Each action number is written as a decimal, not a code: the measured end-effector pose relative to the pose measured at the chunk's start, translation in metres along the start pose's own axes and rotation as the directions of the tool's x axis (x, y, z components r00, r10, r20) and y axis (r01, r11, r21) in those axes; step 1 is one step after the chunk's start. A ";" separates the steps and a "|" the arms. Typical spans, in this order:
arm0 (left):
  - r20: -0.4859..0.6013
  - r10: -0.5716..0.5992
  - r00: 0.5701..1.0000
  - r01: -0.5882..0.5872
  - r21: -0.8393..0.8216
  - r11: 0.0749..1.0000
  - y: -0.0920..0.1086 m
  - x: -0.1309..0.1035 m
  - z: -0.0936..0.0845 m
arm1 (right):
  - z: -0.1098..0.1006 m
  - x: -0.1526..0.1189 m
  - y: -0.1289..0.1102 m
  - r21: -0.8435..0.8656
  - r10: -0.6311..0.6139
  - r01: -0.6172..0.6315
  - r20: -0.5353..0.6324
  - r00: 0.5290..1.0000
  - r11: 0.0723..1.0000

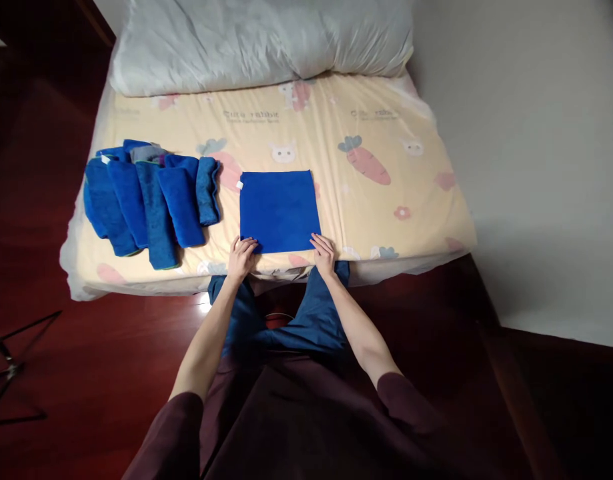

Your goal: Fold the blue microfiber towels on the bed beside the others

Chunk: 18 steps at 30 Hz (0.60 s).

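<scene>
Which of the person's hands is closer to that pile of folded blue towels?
Left. The left hand rests on the near left corner of the flat blue cloth, just right of the folded towels. The right hand is at the cloth's opposite near corner, farther away.

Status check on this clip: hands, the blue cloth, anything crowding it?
Left hand and right hand pinch the near corners of the blue cloth, spread flat on the bed. Folded blue towels lie apart to its left.

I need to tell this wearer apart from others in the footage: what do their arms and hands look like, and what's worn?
Both forearms are bare; dark maroon sleeves are pushed up near the elbows. The left hand and right hand wear no gloves; no rings, watch or markings are visible.
</scene>
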<state>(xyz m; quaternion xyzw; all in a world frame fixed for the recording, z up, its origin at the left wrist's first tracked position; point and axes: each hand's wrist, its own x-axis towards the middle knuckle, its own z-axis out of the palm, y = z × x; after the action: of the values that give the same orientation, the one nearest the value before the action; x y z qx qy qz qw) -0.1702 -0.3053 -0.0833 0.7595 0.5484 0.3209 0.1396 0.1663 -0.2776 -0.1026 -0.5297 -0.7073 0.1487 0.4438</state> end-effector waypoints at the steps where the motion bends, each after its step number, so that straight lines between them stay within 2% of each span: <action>1: -0.026 -0.027 0.999 0.027 -0.014 1.000 -0.003 0.000 0.000 | 0.000 0.000 0.000 0.004 -0.011 0.011 0.003 1.000 1.000; 4: -0.095 -0.082 0.992 0.074 -0.086 0.993 -0.013 -0.005 -0.006 | -0.001 0.002 0.000 0.020 0.007 -0.007 -0.006 1.000 1.000; 8: -0.112 -0.062 0.992 0.038 -0.209 0.977 -0.017 -0.017 -0.016 | -0.006 0.002 -0.007 0.059 0.093 -0.093 0.001 0.996 0.994; 11: -0.111 -0.095 0.989 0.063 -0.268 0.961 -0.013 -0.028 -0.023 | -0.012 -0.005 -0.015 0.111 0.127 -0.128 0.023 0.992 0.986; 18: -0.098 -0.278 0.956 0.229 -0.345 0.910 0.000 -0.052 -0.037 | -0.027 -0.028 -0.028 0.184 0.159 -0.171 0.076 0.984 0.968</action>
<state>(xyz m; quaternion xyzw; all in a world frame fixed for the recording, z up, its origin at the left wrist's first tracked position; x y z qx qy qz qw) -0.2039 -0.3586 -0.0726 0.6222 0.5897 0.4415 0.2649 0.1715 -0.3205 -0.0812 -0.5374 -0.6565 0.2679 0.4565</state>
